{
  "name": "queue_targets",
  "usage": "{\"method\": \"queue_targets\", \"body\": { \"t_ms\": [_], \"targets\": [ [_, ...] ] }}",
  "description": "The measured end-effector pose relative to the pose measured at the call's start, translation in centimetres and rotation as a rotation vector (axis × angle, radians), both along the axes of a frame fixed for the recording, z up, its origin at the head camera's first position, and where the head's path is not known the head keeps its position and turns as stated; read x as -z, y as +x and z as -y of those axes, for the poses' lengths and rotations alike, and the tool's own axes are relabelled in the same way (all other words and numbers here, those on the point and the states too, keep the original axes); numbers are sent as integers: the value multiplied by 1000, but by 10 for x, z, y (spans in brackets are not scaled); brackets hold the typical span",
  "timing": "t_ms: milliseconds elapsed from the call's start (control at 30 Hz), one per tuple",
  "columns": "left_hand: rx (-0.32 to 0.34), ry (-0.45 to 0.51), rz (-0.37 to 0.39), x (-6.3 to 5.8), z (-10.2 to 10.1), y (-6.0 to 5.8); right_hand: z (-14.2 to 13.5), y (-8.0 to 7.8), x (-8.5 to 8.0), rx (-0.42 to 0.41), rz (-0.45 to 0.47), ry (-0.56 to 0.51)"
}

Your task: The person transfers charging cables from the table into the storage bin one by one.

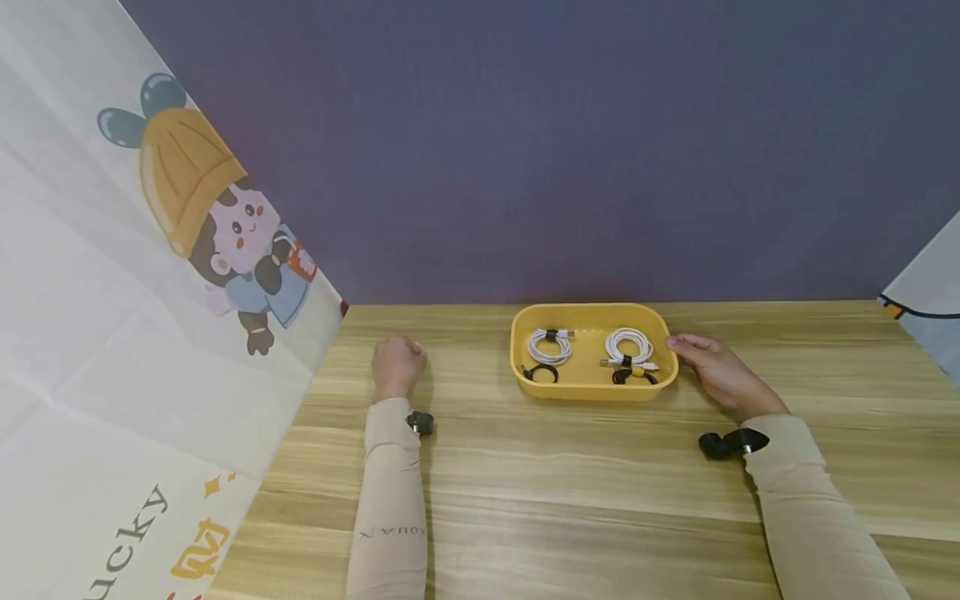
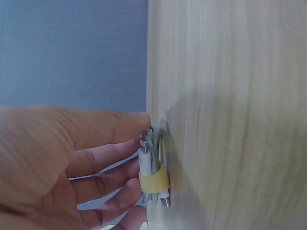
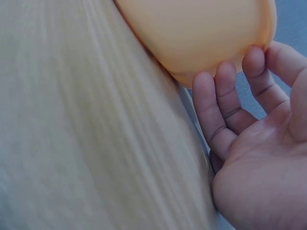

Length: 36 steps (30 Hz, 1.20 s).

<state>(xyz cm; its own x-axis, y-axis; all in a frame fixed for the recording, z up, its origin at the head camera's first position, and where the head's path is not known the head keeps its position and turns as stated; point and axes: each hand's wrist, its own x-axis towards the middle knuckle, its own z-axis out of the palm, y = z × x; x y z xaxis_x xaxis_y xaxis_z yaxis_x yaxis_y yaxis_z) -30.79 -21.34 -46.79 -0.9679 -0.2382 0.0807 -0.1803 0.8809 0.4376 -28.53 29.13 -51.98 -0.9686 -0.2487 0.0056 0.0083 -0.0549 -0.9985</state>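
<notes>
My left hand [image 1: 397, 367] is low over the left part of the table. In the left wrist view its thumb and fingers hold a coiled grey-white charging cable [image 2: 153, 179] bound with a yellow strap; the head view largely hides this coil behind the hand. At the right end of a yellow plastic basket [image 1: 592, 391], my right hand [image 1: 720, 375] grips the rim, thumb at the top and fingers against the outer wall. Inside the basket lie a white coiled cable [image 1: 550, 356] on the left, another white coiled cable [image 1: 629, 333] on the right, and black coils below them.
The wood-grain table [image 1: 570, 500] ends at a dark blue-grey partition [image 1: 570, 150] along the back. On the left hangs a white cloth [image 1: 90, 350] with a cartoon figure, and pale printed cloth [image 1: 930, 283] shows at the far right.
</notes>
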Motion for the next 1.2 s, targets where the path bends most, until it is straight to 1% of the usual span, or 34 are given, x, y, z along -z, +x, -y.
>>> {"method": "queue_targets", "body": {
  "t_ms": [133,333,533,800,1000,1200],
  "targets": [
    [-1,2,3,1,1,-1,0,0,0,1,2,16],
    [-6,12,5,3,1,-1,0,0,-1,-1,9,74],
    [-7,21,3,4,0,0,0,0,-2,6,5,66],
    [5,10,3,3,1,0,0,-1,-1,5,-2,78],
    [-9,-17,2,4,1,-1,1,0,0,18,-11,70],
    [-15,-57,1,2,-1,0,2,-2,1,33,-10,38]
  ]
}}
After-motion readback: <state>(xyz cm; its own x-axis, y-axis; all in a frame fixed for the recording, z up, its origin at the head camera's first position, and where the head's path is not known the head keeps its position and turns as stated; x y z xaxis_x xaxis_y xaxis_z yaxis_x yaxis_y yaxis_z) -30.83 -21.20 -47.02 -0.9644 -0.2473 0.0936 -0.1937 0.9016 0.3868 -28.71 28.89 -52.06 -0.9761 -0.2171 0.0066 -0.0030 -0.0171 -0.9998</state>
